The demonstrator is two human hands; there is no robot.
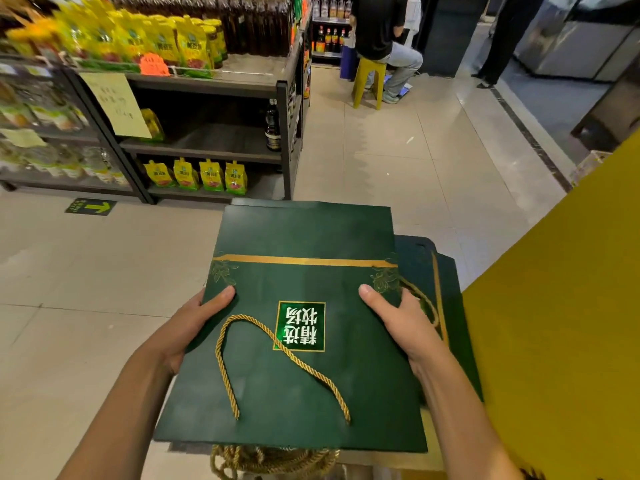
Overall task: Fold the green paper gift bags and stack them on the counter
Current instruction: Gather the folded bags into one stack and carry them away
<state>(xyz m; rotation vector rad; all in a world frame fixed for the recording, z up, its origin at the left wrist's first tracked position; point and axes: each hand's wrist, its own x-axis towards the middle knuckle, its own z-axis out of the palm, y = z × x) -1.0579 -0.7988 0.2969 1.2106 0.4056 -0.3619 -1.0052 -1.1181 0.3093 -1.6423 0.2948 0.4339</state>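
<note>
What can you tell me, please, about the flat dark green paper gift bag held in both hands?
The dark green paper gift bag is folded flat and held nearly level, handle end nearest the person. Its matte face carries a gold band, gold leaf ornaments at the band's ends and a shiny green square label with white characters. A twisted gold cord handle loops across the face. The left hand and right hand grip its side edges, thumbs on top. Similar green bags lie beneath.

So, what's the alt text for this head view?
A left hand and right hand grip the side edges of a flat dark green paper gift bag with a gold rope handle, over more green bags. Shop shelves of yellow pouches stand behind.
</note>
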